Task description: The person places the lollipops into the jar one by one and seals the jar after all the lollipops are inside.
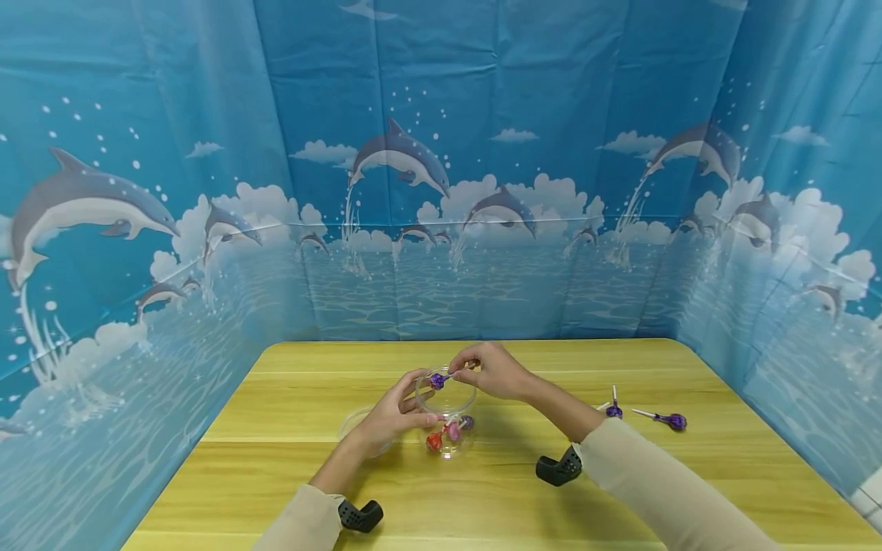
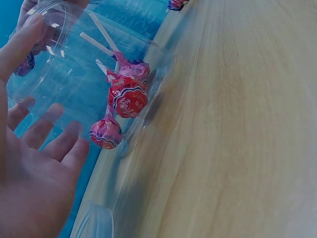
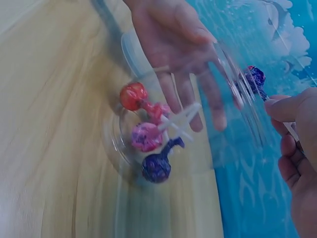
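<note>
A clear plastic jar [image 1: 455,410] stands upright on the table with several wrapped lollipops at its bottom. Among them are a red lollipop [image 3: 132,95], a pink lollipop [image 3: 146,137] and a purple lollipop [image 3: 157,168]. My left hand [image 1: 394,413] holds the jar from the left, thumb on the near side and fingers spread round the far wall. At the jar's mouth, my right hand [image 1: 492,373] pinches the white stick of another purple lollipop [image 1: 438,380]. Its wrapped head points left, over the rim.
On the table's right side lie a purple lollipop [image 1: 671,421] and, nearer the right forearm, another purple lollipop [image 1: 614,411] beside a further white stick [image 1: 603,406]. A clear round lid [image 1: 353,421] lies partly behind my left hand. A dolphin-print curtain [image 1: 441,298] surrounds the wooden table [image 1: 276,459].
</note>
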